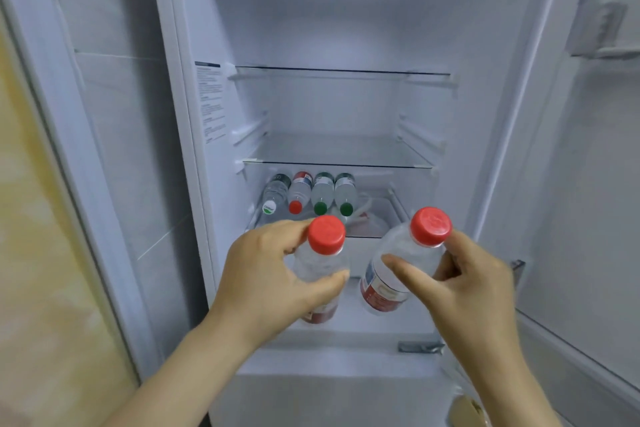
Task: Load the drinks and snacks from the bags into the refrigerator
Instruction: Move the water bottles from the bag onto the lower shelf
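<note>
1. Red-capped clear bottles, one per hand. The left hand (263, 274) has fingers and thumb curled round the left bottle (317, 263) just below its cap. The right hand (460, 284) grips the right bottle (405, 243) the same way, tilted, cap toward the camera.
2. Both bottles are held in front of the open refrigerator (311, 28), near the front of the lower shelf (367, 237) and not yet set down.
3. Step in hand, as I judge it: carrying two drinks in for placing. The bags are not in view.
4. A row of four bottles (322, 192) lies on that shelf, caps forward, filling its left side.
5. Next move likely calls for laying each bottle flat, base first, to the right of the row.
6. In the way: a white-and-red packet (363, 218) sits just beside the row's right end; what it is I cannot tell. It may need clearing, or the bottles go elsewhere.
7. The middle glass shelf (339, 163) and upper glass shelf (343, 71) offer alternatives. A door bin (602, 24) is at upper right.
</note>
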Tool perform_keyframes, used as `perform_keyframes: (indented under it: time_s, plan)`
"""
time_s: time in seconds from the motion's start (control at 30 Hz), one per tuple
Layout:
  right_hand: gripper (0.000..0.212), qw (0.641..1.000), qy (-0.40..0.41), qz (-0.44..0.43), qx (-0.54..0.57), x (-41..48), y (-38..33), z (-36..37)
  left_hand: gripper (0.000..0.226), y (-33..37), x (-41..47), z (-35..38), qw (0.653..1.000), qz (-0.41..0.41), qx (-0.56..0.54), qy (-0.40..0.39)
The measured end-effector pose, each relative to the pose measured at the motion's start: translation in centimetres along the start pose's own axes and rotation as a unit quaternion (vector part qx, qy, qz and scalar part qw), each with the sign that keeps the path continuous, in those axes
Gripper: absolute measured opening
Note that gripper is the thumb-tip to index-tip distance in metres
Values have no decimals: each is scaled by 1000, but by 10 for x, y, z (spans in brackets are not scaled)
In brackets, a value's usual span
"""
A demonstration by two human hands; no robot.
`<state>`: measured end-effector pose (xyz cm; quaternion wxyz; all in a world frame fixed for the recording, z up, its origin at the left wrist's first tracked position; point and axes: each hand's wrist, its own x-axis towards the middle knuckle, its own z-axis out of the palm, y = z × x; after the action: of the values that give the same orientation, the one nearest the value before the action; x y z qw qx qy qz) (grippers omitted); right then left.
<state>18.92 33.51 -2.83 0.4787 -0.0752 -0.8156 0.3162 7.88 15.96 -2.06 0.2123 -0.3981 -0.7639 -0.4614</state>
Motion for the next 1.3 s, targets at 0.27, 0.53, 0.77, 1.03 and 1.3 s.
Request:
perform_keyframes:
  time_s: [0.27,0.53,0.77,1.03,1.3]
  plan:
    - [35,999,37,30,-18,40,28,40,39,-50,60,32,999,25,-34,-20]
    - [46,991,92,29,-96,78,55,81,40,-100,117,59,995,62,-82,-12]
    - [42,985,121,51,-112,92,82,112,38,-138,141,89,989,55,-128,-43]
    - [41,984,151,67,-69,113,110,122,37,-144,162,119,985,52,-157,-41]
    - [29,976,168,117,-71,125,151,137,41,-142,171,141,985,85,-152,-19]
